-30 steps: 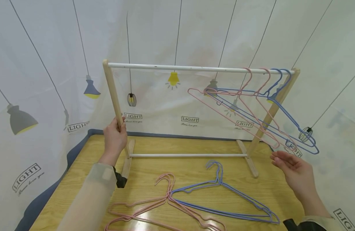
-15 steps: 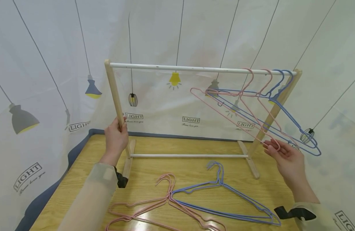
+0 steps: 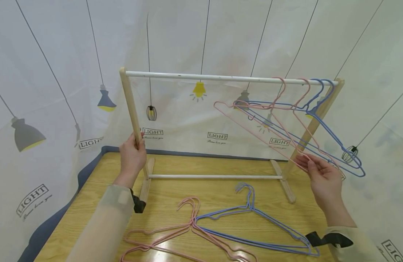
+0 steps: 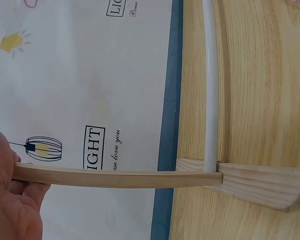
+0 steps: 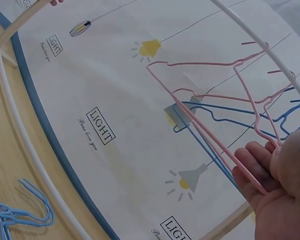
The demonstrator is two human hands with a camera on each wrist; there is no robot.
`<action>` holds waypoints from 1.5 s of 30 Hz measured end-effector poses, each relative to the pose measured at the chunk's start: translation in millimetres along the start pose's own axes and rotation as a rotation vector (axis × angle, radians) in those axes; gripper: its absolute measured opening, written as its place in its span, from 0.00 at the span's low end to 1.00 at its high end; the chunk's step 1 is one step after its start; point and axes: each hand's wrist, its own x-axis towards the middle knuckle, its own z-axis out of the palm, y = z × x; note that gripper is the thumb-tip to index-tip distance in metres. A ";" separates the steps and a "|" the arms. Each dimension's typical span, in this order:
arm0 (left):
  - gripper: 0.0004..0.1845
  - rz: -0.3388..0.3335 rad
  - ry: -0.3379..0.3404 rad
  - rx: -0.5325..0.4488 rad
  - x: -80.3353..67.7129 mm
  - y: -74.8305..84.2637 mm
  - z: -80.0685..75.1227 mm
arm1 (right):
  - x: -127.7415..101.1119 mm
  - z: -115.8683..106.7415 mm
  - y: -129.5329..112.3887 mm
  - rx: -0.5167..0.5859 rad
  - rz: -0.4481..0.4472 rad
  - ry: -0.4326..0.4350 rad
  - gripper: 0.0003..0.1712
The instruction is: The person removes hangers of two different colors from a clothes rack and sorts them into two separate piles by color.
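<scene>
My left hand (image 3: 133,156) grips the left wooden upright (image 3: 130,103) of a small clothes rack; in the left wrist view, thumb and fingers wrap round the upright (image 4: 114,178). At the rack's right side, my right hand (image 3: 324,180) pinches the lower right corner of the front pink hanger (image 3: 272,106), whose hook sits over the white top rail (image 3: 201,77). The right wrist view shows the pink hanger (image 5: 237,63) running into my right hand (image 5: 265,185). Behind it on the rail hang another pink hanger (image 3: 308,87) and two blue hangers (image 3: 329,130).
Several pink hangers (image 3: 192,218) lie on the wooden table (image 3: 90,218), overlapping some blue hangers (image 3: 250,208). A white lower bar (image 3: 214,177) joins the rack's feet. Behind stands a white lamp-print cloth (image 3: 175,36) with a dark blue lower edge.
My right hand has moved left and slightly up from below the hangers, and has taken hold of the front pink hanger's corner. The left hand stays on the upright.
</scene>
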 end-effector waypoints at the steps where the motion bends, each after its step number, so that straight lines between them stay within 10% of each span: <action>1: 0.17 -0.003 -0.001 0.001 -0.1 -0.4 -0.1 | -0.1 1.7 -1.0 -0.002 0.006 0.027 0.18; 18: 0.17 -0.028 -0.020 0.018 -6.0 -5.3 -4.3 | -1.8 23.1 -38.2 0.095 0.016 0.175 0.17; 33: 0.17 -0.023 -0.018 0.000 -3.8 -2.6 -5.4 | -52.1 14.4 -37.6 0.024 0.074 -0.108 0.15; 45: 0.17 -0.008 -0.006 -0.006 0.8 0.4 -1.5 | -111.8 17.9 6.9 -0.117 0.321 -0.354 0.18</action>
